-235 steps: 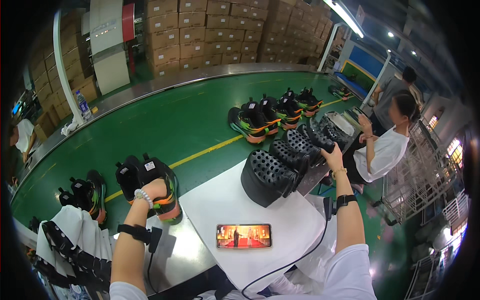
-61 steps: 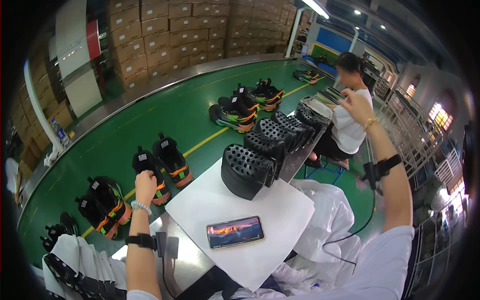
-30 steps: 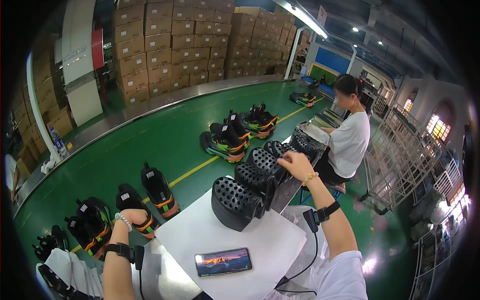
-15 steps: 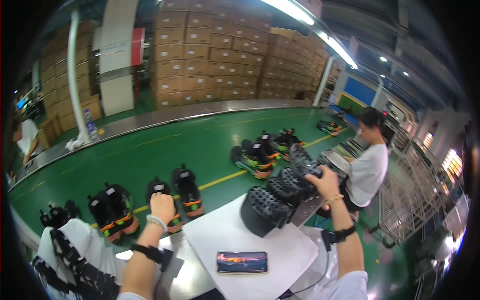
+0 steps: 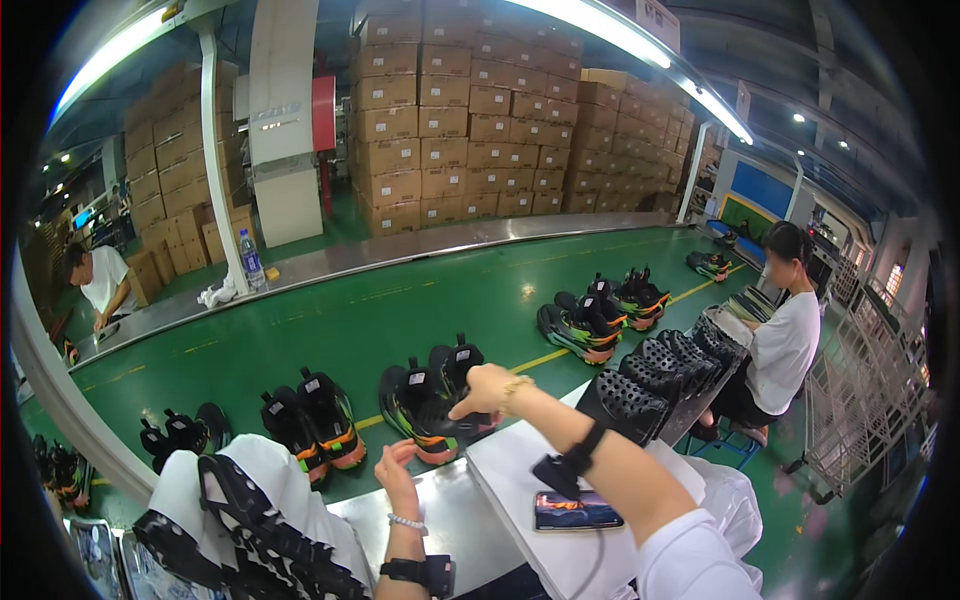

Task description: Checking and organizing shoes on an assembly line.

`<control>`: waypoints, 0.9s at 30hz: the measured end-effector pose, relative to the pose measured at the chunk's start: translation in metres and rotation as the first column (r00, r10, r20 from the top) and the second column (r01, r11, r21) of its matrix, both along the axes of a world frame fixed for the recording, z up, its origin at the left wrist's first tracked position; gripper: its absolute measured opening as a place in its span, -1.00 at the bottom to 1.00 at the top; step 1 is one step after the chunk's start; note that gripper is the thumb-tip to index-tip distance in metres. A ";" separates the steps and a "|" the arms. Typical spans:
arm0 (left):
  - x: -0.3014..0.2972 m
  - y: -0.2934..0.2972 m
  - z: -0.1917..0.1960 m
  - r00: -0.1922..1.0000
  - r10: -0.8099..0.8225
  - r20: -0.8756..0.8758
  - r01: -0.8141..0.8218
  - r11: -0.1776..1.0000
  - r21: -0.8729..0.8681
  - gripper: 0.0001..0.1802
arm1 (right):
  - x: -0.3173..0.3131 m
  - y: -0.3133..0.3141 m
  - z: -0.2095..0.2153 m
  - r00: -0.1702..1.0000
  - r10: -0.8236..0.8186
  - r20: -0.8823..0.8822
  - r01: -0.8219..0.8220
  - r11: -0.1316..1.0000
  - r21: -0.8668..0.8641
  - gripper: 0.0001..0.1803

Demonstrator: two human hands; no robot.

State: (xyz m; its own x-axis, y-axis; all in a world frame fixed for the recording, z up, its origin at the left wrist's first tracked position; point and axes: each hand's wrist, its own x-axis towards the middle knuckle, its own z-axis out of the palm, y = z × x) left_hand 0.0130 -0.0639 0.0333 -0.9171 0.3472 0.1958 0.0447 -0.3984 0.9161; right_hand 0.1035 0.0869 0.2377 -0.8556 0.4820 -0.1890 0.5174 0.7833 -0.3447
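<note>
Right hand (image 5: 487, 390) is bent over a pair of black shoes (image 5: 397, 388) standing at the near edge of the green bench (image 5: 290, 345); blur prevents telling whether it is clamped on the dark item beneath. Left hand (image 5: 398, 472) is empty, fingers loosely extended, near that pair. Black perforated clogs (image 5: 628, 400) stand in a row from the white sheet's (image 5: 512, 470) far edge.

The phone (image 5: 566, 510) lies on the sheet (image 5: 520, 462) before the clogs (image 5: 632, 392), shoes (image 5: 328, 412) stand on the belt (image 5: 430, 310), and cartons (image 5: 445, 150) behind it.
</note>
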 end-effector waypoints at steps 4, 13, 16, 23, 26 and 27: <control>0.013 0.006 0.012 0.997 0.039 0.067 -0.040 0.999 0.008 -0.48 | -0.054 0.000 -0.043 0.991 -0.133 -0.012 0.130 0.983 -0.133 -0.45; 0.022 0.007 0.011 0.972 0.143 -0.187 -0.177 0.968 -0.179 -0.65 | -0.105 -0.031 -0.127 0.964 -0.261 -0.044 0.265 0.957 0.115 -0.67; 0.022 0.016 -0.003 0.934 0.045 -0.356 -0.156 0.945 -0.289 -0.59 | -0.117 -0.025 -0.141 0.950 -0.303 -0.070 0.304 0.953 -0.007 -0.75; 0.029 0.013 0.011 0.936 -0.050 -0.350 -0.109 0.900 -0.422 -0.52 | -0.129 -0.015 -0.160 0.991 -0.135 0.017 0.133 0.988 0.085 -0.77; 0.038 0.020 0.026 0.938 -0.088 -0.335 -0.069 0.901 -0.427 -0.58 | -0.143 0.013 -0.155 0.908 -0.108 0.404 0.110 0.994 0.019 -0.75; 0.032 0.013 0.026 0.949 -0.073 -0.307 -0.073 0.895 -0.440 -0.59 | -0.138 -0.015 -0.120 0.913 -0.075 0.402 0.040 0.995 0.095 -0.72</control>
